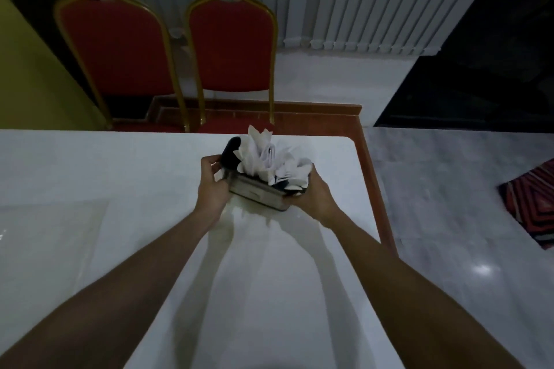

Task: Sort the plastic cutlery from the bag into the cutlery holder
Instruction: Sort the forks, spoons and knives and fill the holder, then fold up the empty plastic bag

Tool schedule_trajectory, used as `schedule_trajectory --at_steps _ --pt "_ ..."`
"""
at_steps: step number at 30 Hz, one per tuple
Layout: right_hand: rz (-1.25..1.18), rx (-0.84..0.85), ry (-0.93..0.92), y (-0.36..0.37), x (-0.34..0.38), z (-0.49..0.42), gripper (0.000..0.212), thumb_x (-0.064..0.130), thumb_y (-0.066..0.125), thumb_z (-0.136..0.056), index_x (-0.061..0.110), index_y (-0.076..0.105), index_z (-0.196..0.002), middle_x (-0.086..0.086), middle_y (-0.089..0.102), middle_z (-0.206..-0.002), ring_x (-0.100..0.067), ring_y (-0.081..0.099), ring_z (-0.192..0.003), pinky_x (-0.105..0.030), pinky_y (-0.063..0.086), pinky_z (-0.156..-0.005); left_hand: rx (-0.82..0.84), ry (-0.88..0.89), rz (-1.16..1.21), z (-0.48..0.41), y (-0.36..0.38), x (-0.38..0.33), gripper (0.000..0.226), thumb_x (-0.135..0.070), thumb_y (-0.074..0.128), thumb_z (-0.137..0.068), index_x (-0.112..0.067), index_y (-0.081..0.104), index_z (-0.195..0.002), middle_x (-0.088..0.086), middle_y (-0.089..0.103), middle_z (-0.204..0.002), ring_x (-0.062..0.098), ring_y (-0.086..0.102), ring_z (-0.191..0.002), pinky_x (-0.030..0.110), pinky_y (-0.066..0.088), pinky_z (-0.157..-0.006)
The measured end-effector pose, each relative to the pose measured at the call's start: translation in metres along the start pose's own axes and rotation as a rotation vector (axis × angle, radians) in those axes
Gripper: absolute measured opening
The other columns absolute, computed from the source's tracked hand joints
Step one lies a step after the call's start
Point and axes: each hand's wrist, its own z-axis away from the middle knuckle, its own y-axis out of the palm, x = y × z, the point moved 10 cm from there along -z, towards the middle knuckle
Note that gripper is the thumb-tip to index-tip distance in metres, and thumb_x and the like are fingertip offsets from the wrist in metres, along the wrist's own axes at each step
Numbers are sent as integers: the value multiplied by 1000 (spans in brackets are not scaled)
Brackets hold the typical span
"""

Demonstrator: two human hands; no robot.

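Holder long axis left-right, tilted; left hand, right hand fingers gripping ends.

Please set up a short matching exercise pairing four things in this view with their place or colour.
Things:
1. left hand
2. right hand
3. chairs
4. white cutlery

Descriptions:
A. red with gold frames, beyond the table
B. standing up out of the holder
C. on the holder's right end
D. on the holder's left end

Pairs: 1-D, 2-C, 3-A, 4-B

Metal cutlery holder, tilted, white plastic cutlery bristling upward, over table's far edge
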Motion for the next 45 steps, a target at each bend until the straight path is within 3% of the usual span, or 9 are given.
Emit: schedule_trajectory --at_steps 6,19,26,30,33,35,38,43,45 --pt "-25 149 18 60 22 -48 73 2 76 -67 23 45 -129 -2 60 -116 -24 58 -107 -45 53 -92 -92 -53 36 -14 -64 12 45 3 52 -80 -31 43 -109 2 50 -133 27 54 -115 57 47 -96" --pt "-167 90 33 94 17 -57 80 -5 67 -75 21 35 -144 4 55 -128 -18 54 -115 -34 51 -95 -9 -51 -67 -18 -81 23 53 -10 64 -84 -24 30 -122 -2 43 -131 21 49 -119 48 46 -101" --pt "-230 -337 392 107 -18 4 53 1 65 -83 5 41 -130 -13 57 -123 -27 57 -104 -40 50 -95 -137 -46 -471 4 -130 35 51 -7 56 -91 -3 38 -138 13 45 -142 29 43 -130 26 32 -104" --pt "-125 -70 316 178 -1 28 31 2 63 -81 11 62 -111 -4 65 -101 -20 60 -91 -25 49 -71 -315 49 -800 45 -217 60 40 -3 63 -82 3 53 -120 22 58 -114 43 52 -108 45 40 -95" --pt "-72 140 223 234 19 41 27 3 65 -82 11 66 -107 -1 65 -96 -16 61 -90 -21 50 -73 -357 -111 -1039 80 -268 88 51 -19 76 -70 1 52 -109 20 54 -104 41 51 -99 48 49 -73" --pt "-41 241 213 272 28 51 25 3 65 -83 12 66 -106 0 64 -97 -15 61 -91 -17 50 -74 -305 -261 -1113 96 -298 115 61 -29 78 -67 5 49 -109 20 50 -105 39 48 -101 47 48 -76" --pt "2 340 224 321 39 64 23 6 66 -83 15 66 -104 -2 66 -101 -18 63 -96 -26 54 -83 -226 -256 -1162 104 -325 138 51 -30 69 -74 11 52 -99 25 51 -99 40 49 -93 46 40 -84" --pt "43 415 257 373 48 76 18 18 66 -86 16 66 -104 -6 67 -105 -24 64 -99 -34 56 -88 -123 -42 -1188 102 -329 130 15 -15 70 -67 -2 63 -63 17 59 -83 35 55 -85 28 46 -61" --pt "38 410 270 382 49 76 22 34 65 -88 17 65 -102 -6 68 -104 -24 65 -98 -39 55 -91 -75 27 -1115 100 -322 133 21 -25 61 -68 -7 62 -58 19 64 -96 41 58 -97 37 51 -75"
